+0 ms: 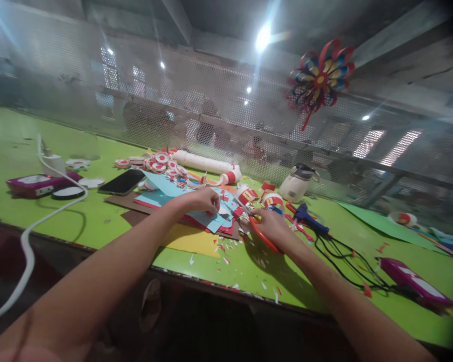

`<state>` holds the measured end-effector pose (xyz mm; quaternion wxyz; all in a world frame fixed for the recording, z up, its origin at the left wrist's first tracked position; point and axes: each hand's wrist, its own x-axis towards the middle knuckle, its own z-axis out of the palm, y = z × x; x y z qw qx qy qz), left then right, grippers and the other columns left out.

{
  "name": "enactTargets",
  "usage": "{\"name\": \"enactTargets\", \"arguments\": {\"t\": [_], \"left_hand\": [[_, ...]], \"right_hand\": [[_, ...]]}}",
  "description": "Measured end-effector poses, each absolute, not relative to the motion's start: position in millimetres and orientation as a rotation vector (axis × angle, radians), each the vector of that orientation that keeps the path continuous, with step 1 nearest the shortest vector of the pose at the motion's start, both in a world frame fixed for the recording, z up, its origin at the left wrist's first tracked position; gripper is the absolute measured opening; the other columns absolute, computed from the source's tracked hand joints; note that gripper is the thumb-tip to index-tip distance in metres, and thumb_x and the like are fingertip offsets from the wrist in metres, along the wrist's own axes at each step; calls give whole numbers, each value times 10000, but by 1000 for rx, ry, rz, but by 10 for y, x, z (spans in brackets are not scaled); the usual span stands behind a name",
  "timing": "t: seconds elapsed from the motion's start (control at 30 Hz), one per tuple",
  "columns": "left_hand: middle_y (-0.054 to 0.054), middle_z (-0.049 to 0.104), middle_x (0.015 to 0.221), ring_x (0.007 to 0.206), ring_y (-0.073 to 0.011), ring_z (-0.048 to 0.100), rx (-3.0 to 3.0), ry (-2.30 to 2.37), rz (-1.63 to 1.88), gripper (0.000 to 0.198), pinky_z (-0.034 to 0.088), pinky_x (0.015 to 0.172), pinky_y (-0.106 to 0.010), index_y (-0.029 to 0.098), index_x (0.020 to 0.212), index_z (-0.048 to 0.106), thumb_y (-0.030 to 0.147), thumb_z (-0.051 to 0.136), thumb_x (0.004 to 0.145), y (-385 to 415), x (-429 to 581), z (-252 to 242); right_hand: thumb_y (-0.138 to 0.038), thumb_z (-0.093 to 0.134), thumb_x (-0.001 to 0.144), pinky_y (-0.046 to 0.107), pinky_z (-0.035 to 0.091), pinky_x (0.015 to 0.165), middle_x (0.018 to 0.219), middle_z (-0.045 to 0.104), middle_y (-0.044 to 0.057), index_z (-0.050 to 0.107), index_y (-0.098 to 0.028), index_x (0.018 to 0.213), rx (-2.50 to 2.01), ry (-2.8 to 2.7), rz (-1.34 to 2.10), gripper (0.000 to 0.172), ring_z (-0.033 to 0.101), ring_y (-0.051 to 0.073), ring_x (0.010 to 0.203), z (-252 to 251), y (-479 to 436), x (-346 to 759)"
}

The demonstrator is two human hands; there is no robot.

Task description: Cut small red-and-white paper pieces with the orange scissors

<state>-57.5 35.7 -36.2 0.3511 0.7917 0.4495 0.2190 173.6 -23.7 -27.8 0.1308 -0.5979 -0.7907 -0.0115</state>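
From my right hand (274, 229), a red-banded cup (272, 200) blocks twelve o'clock, the white jug (295, 186) one, the blue glue gun (308, 216) two to three, and looped black cords (381, 287) four. Past the gun, at three, I have a lane over bare table (347, 226) between cords and green sheet (381, 221).

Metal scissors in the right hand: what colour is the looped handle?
The looped handle is orange-red, best seen in the head view.

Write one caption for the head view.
Right hand grips orange-handled scissors, left hand by white paper, above a green table.
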Motion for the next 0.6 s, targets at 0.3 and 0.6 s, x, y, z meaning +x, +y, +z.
{"name": "enactTargets", "arguments": {"t": [0.3,0.6], "left_hand": [[21,595,521,493,-121,532,1953,1131,548,193,405,532,-246,137,728,626,103,640,538,364,-571,-372],[-17,646,611,574,-135,600,1726,905,590,265,472,650,-299,107,808,635,78,610,546,284,-619,-321]], "right_hand": [[-354,520,785,326,383,555,804,689,177,672,-129,898,-1828,-2539,-258,294,635,306,714,-290,-356,1733],[-262,505,864,349,409,835,1088,587,105,582,-174,1093,-1388,-2739,-375,256,507,244,1049,-119,-204,1324]]}}
